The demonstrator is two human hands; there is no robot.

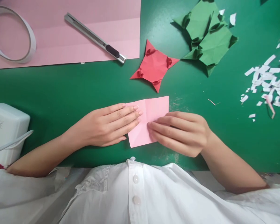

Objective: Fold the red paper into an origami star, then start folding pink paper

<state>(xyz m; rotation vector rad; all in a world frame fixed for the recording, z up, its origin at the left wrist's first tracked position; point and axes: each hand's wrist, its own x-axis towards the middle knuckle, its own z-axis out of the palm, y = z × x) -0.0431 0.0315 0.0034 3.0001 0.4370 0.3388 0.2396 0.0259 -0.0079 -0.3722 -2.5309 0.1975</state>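
Note:
A small pink paper square (157, 107) with crease lines lies on the green table (84, 84) in front of my chest. My left hand (112, 124) rests flat on its left part, fingers stretched out and close to each other. On the right side, my right hand (179, 130) has its fingers bent together over the paper, the fingertips near the middle crease. The thumb of the right hand is hidden. Just beyond the square sits a red folded paper star (155, 66) with curled corners.
Green folded papers (210, 37) lie at the back right, near white paper scraps (270, 77). A large pink sheet (121, 34) at the back left bears a box cutter (93, 37) and a tape roll (31, 40). A white device (7, 127) with a cable stands at left.

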